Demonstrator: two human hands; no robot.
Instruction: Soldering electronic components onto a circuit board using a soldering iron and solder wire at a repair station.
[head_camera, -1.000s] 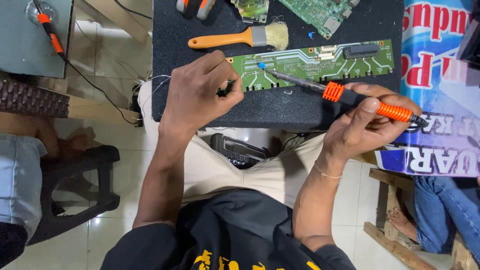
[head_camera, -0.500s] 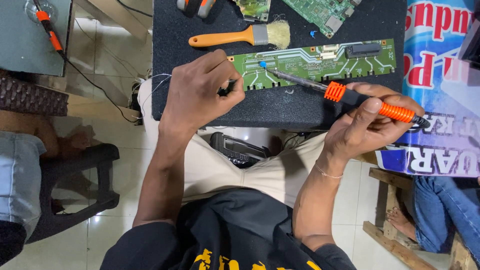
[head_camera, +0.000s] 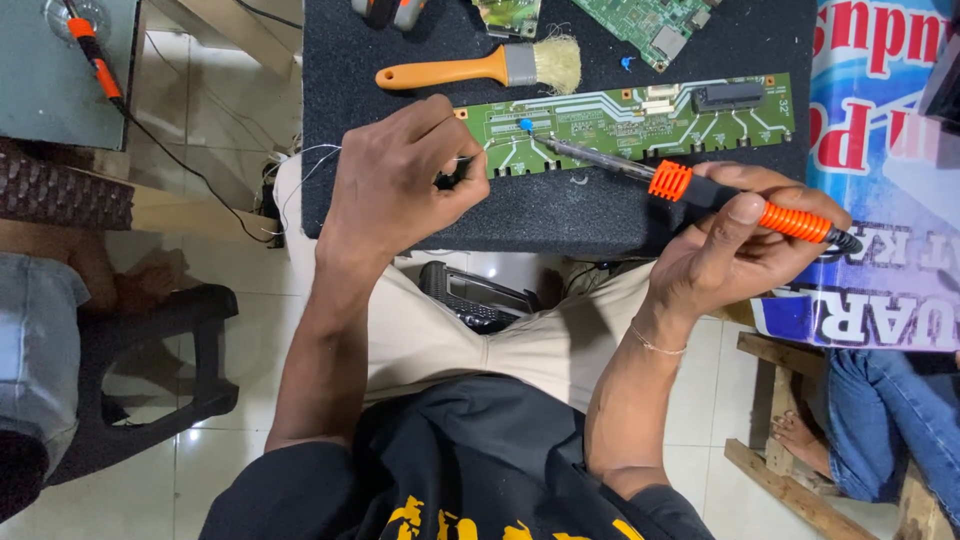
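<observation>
Soldering iron (head_camera: 700, 190) sits in my right hand (head_camera: 735, 245), fingers wrapped snugly round its orange ribbed handle, thumb lying along the top. Its metal tip slants up and left onto the long green circuit board (head_camera: 640, 122), close to a small blue part (head_camera: 525, 124). My left hand (head_camera: 400, 185) rests on the black mat (head_camera: 560, 215) at the board's left end, fingertips pinched nearly together on a thin solder wire (head_camera: 300, 165) that trails off left over the mat's edge. The board lies flat, pale traces fanning toward its near edge, a dark connector at its right. An orange-handled brush (head_camera: 480, 68) lies just beyond it.
</observation>
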